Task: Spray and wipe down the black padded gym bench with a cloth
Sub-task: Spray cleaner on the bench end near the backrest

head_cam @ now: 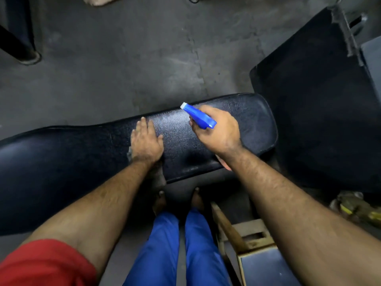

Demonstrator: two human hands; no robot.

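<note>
Right hand [216, 131] grips spray bottle [199, 116] — left hand [146, 141] flat on cloth [158, 174] (mostly hidden).

Grey rubber floor [123, 65], scuffed. Second black pad [313, 112] at right. Wooden frame [247, 234] lower right. Black post base [28, 56] upper left.

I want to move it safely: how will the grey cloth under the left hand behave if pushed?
The thin grey cloth probably is floppy and bunches. Pressed flat by the left hand, it likely slides easily over the smooth black padded bench.
</note>
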